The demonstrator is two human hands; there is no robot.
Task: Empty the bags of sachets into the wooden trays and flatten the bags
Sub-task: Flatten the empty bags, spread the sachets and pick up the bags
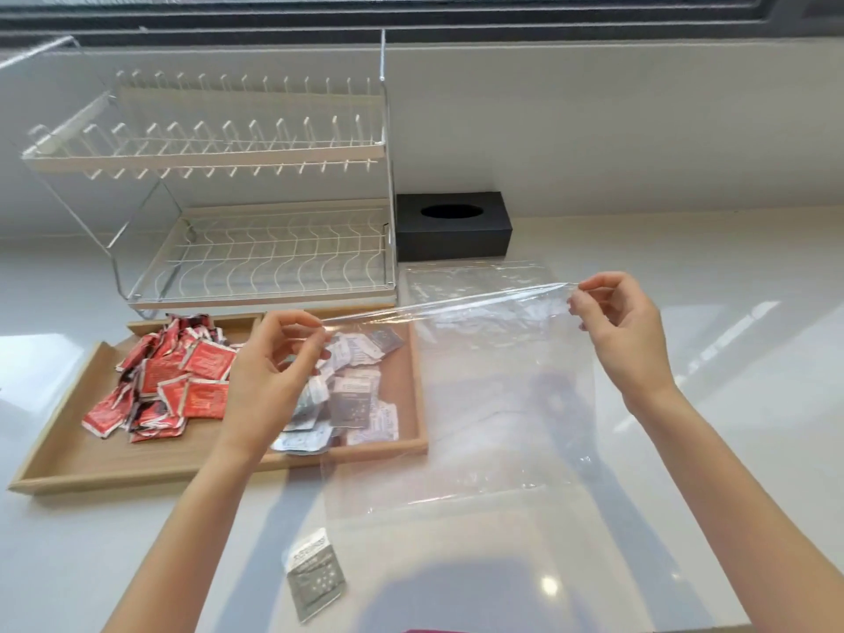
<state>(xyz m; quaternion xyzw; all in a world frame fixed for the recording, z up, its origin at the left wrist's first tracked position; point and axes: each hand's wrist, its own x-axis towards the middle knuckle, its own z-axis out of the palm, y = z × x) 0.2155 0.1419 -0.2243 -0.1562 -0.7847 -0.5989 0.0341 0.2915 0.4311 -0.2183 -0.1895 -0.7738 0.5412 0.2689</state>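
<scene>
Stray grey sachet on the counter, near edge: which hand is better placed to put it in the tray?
Left, probably. The left hand hangs nearer the stray sachet and the wooden tray; the right hand is farther right. Both pinch the clear bag.

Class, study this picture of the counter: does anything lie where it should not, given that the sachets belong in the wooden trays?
Yes. One grey sachet lies alone on the white counter, in front of the wooden tray and outside it, while the red sachets and the other pale ones sit inside. It looks dropped.
</scene>
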